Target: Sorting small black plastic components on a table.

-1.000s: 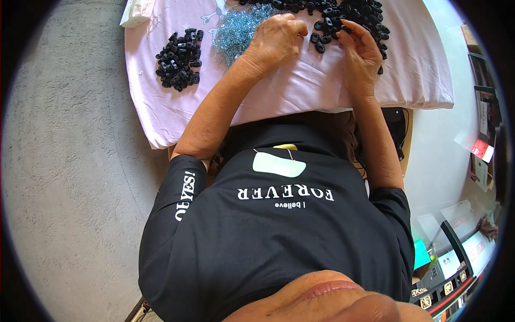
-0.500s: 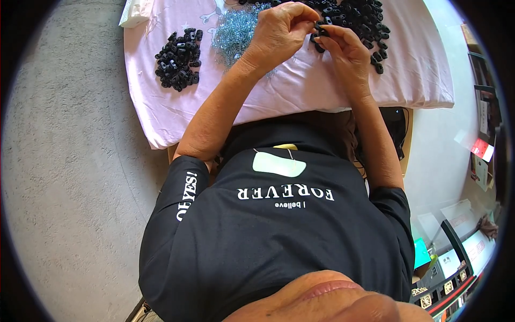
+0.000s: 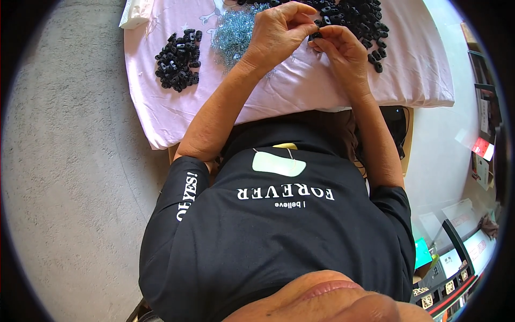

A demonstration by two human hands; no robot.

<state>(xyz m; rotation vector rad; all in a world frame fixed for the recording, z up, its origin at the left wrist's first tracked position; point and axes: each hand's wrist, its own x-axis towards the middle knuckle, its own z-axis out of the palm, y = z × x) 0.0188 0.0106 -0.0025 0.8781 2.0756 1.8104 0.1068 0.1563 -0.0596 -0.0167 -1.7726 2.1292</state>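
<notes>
My left hand [image 3: 280, 36] and my right hand [image 3: 345, 52] meet over the far part of the table. The right thumb and fingers pinch a small black plastic piece [image 3: 314, 36], which looks like part of a cord lock. Against it, the left thumb and forefinger are pressed together; whatever lies between them is too small to make out. Left of my left hand spreads a heap of tiny shiny bluish clear parts [image 3: 232, 38], possibly springs. Behind my right hand lies a large pile of black plastic pieces [image 3: 360, 17].
A smaller pile of black pieces [image 3: 178, 60] sits at the table's left. A pale pink cloth [image 3: 413, 70] covers the table. At the far left corner stands a white container [image 3: 136, 14]. Shelving with boxes [image 3: 482, 145] lines the right side, and grey floor [image 3: 70, 134] runs along the left.
Both hands have shifted very slightly left and stay together. The black piece is more covered by the fingers now.
</notes>
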